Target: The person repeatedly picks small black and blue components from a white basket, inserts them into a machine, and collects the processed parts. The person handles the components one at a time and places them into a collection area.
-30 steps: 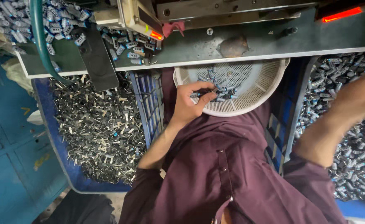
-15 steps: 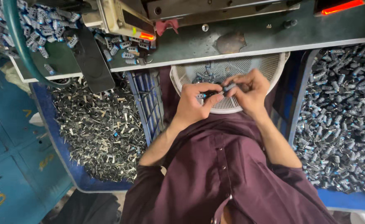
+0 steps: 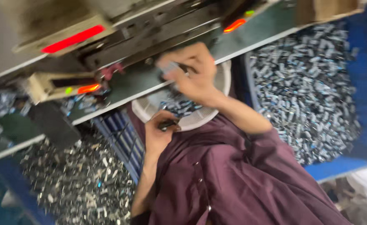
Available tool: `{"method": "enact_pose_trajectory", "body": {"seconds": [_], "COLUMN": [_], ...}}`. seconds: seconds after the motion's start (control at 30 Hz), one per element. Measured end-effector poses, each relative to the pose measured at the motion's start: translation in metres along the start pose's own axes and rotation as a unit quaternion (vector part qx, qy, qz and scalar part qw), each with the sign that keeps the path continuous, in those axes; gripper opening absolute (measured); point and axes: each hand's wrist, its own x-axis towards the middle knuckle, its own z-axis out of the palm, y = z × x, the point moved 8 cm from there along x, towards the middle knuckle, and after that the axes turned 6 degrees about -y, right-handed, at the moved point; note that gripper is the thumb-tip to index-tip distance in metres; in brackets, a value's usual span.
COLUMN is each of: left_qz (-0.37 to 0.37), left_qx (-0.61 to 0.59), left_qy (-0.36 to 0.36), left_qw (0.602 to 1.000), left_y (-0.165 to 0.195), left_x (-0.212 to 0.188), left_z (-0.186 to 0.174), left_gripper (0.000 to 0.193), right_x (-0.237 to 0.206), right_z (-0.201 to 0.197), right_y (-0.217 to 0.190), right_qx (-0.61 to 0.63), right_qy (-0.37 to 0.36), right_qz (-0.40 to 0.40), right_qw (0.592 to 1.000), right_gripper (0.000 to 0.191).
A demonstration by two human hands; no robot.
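Motion blur smeared the right hand (image 3: 194, 77); its pinched part was unidentifiable. Hands covered much of the white basket (image 3: 217, 112). The machine (image 3: 108, 46) ran off-frame at the top.

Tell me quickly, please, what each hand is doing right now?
Left hand: closed on a small dark part at the white basket rim.
Right hand: raised, pinching a small pale part.

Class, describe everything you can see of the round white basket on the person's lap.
The white basket looks like slotted plastic, round and shallow with a raised rim. It sits on the lap, against the maroon garment, partly tucked under the grey machine shelf. Small dark metal parts lie inside. The left hand rests at its near rim holding a small dark piece; the right hand is raised above it. The image is blurred.
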Motion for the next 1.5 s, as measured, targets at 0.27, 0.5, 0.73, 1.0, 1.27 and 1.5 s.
{"method": "enact_pose_trajectory", "body": {"seconds": [0.27,0.5,0.73,1.0,1.27,1.5], "left_qz": [-0.031,-0.042,-0.037,-0.029,-0.007,0.016], "left_qx": [-0.009,-0.260,-0.150,-0.084,-0.067,-0.079], "left_qy": [0.037,0.041,0.097,0.112,0.102,0.060], "left_qw": [0.999,0.964,0.983,0.990,0.993,0.995], "left_y": [-0.028,-0.078,-0.073,-0.060,-0.051,-0.030], "left_x": [-0.009,-0.027,-0.024,-0.021,-0.008,-0.001], "left_z": [-0.009,-0.021,-0.033,-0.033,-0.029,-0.023], "left_gripper": [0.037,0.036,0.028,0.025,0.024,0.027], "right_x": [0.085,0.078,0.049,-0.016,-0.027,-0.036], "right_z": [0.014,0.008,-0.015,-0.195,-0.187,-0.181], "right_y": [0.015,0.002,-0.066,-0.002,0.021,-0.015], "right_qx": [-0.089,-0.201,-0.383,-0.381,-0.378,-0.284], "right_qy": [-0.007,-0.070,-0.128,0.137,0.087,0.226], "right_qz": [-0.036,-0.163,-0.114,-0.014,0.080,0.020], "right_qw": [0.995,0.963,0.908,0.914,0.918,0.931], "right_gripper": [0.040,0.038,0.045,0.035,0.029,0.042]}}
